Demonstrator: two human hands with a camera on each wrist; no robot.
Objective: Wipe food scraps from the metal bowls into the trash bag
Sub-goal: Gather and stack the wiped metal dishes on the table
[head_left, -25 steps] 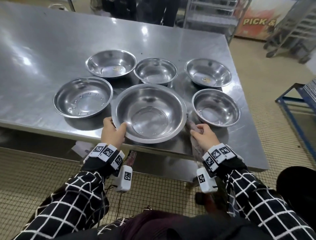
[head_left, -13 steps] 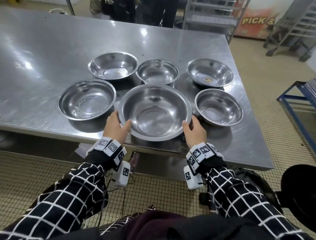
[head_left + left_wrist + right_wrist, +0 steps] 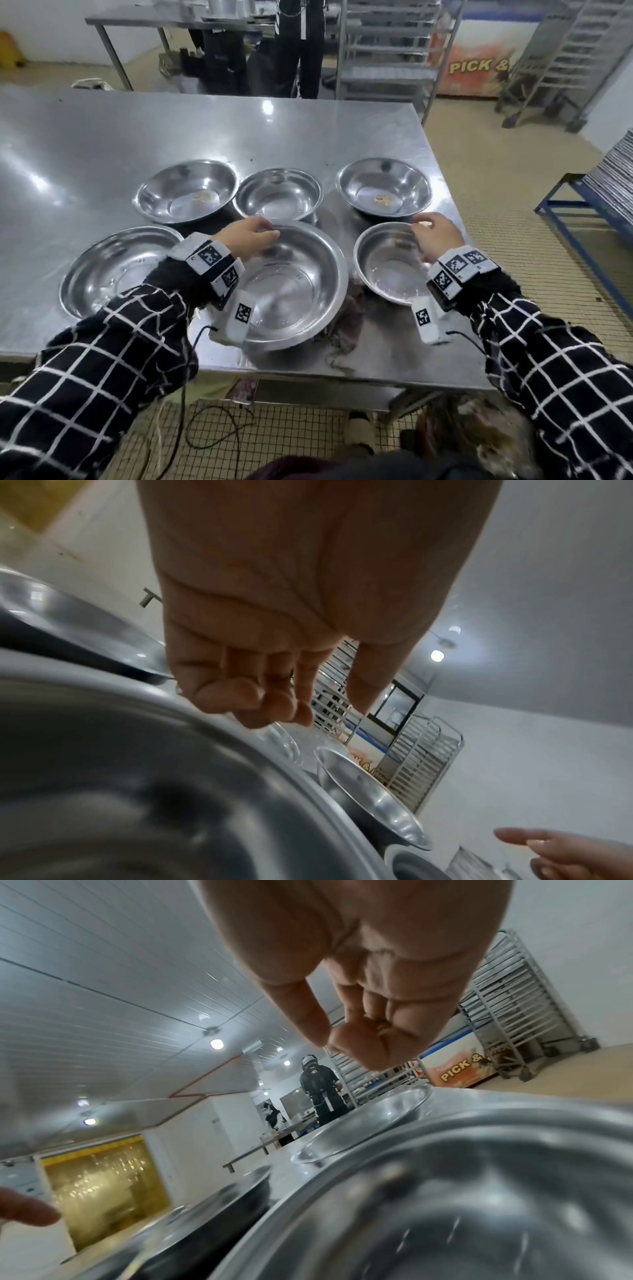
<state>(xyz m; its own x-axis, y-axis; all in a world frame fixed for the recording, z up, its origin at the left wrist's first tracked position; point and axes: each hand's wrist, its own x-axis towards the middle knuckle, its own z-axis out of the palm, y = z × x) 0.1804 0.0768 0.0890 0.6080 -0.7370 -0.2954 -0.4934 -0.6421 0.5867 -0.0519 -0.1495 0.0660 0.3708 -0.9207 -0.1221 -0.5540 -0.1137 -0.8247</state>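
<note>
Six metal bowls stand on the steel table (image 3: 102, 137). My left hand (image 3: 260, 233) hovers over the far left rim of the large middle bowl (image 3: 298, 284), fingers loosely curled and holding nothing; the left wrist view confirms that hand (image 3: 322, 710) is empty above the bowl (image 3: 137, 777). My right hand (image 3: 424, 228) hangs over the small front right bowl (image 3: 387, 270), which holds a small scrap (image 3: 399, 245). The fingers of that hand (image 3: 329, 1042) are curled above the bowl (image 3: 445, 1191) and grip nothing. A brownish rag (image 3: 349, 315) lies between these two bowls.
The back left bowl (image 3: 186, 192) and the back right bowl (image 3: 383, 186) hold yellowish scraps. The back middle bowl (image 3: 278, 193) and front left bowl (image 3: 116, 267) look bare. A blue frame (image 3: 582, 205) stands right of the table. People (image 3: 298, 48) stand behind it.
Both hands left the large bowl's near rim and moved forward and up. The right hand shifted over the small front right bowl. The rag it held now lies on the table.
</note>
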